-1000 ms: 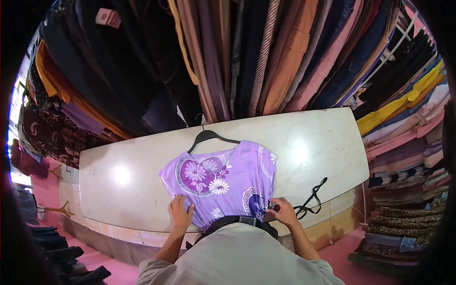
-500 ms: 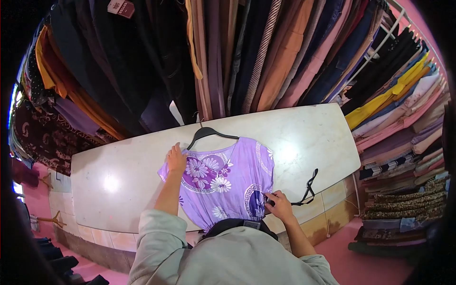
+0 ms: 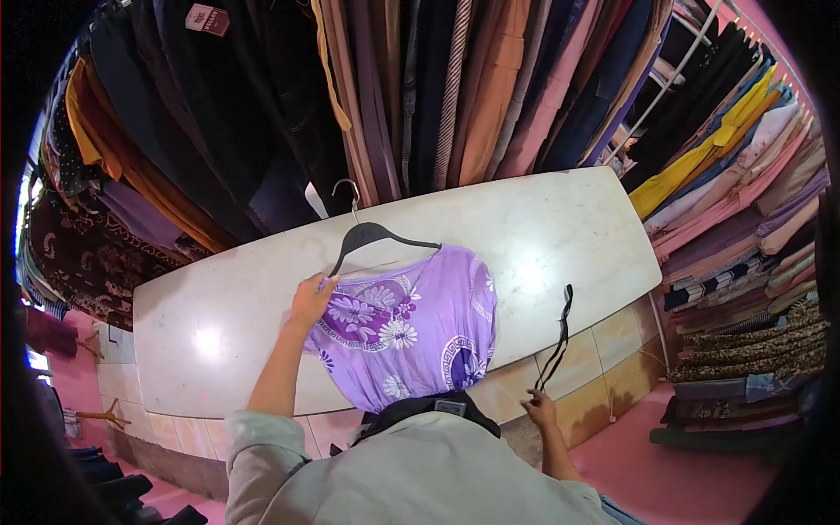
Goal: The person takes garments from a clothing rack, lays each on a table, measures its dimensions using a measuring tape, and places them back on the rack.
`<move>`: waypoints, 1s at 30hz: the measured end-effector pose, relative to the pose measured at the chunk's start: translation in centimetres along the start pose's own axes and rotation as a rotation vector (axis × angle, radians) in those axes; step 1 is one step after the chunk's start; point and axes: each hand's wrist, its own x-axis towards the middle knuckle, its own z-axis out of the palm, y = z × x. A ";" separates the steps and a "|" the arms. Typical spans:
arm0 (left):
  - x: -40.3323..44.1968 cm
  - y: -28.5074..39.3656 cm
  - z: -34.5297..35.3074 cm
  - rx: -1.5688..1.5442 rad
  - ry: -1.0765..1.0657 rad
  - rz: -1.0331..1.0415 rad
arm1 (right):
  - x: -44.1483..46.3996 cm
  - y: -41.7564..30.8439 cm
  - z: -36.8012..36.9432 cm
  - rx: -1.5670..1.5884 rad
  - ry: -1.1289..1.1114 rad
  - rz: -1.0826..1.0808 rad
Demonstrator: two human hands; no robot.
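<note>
A lilac floral top (image 3: 398, 328) with white and dark purple patterns lies on the pale tabletop. Its shoulders are on a black hanger (image 3: 372, 234), whose metal hook points toward the hanging clothes. My left hand (image 3: 308, 304) has its fingers closed at the hanger's left end, around the edge of the shoulder. Past the table's front edge, my right hand (image 3: 541, 408) is apart from the top, its fingers curled at the lower end of a thin black strap (image 3: 560, 337). The strap extends up across the table's edge. The top's lower hem is partly hidden by my body.
Dense rows of hanging trousers and other clothes (image 3: 490, 96) stand behind the table (image 3: 227, 350). More garments (image 3: 744, 262) hang on a rail at the right, and patterned cloth (image 3: 87, 249) hangs at the left. Tiled wall and pink floor (image 3: 647, 472) show below the table.
My right hand has left the top's side and moved right and down. The top and hanger have shifted, uncovering more of the hook. My left hand has moved slightly left and down.
</note>
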 end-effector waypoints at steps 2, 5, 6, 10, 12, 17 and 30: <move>-1.6 2.4 -1.1 0.007 0.077 0.031 | 1.0 -0.6 2.4 0.022 -0.170 -0.096; -4.7 6.4 -3.1 0.040 0.182 0.083 | 3.5 -4.0 6.7 -0.199 -0.473 -0.148; -5.9 8.2 -3.8 0.027 0.196 0.124 | 3.7 -5.3 7.8 -0.120 -0.452 -0.186; -10.6 13.1 -6.1 0.010 0.248 0.226 | 4.4 -9.9 11.5 -0.020 -0.538 -0.571; -13.3 16.2 -7.6 -0.009 0.257 0.270 | 3.8 -10.9 13.5 0.477 -0.520 -0.622; -18.0 19.7 -10.0 -0.055 0.291 0.267 | 4.0 -6.6 17.3 0.543 -0.466 -0.482; -18.5 7.5 -4.1 -0.849 0.489 -0.162 | 3.9 -11.3 -18.2 1.271 1.170 -0.114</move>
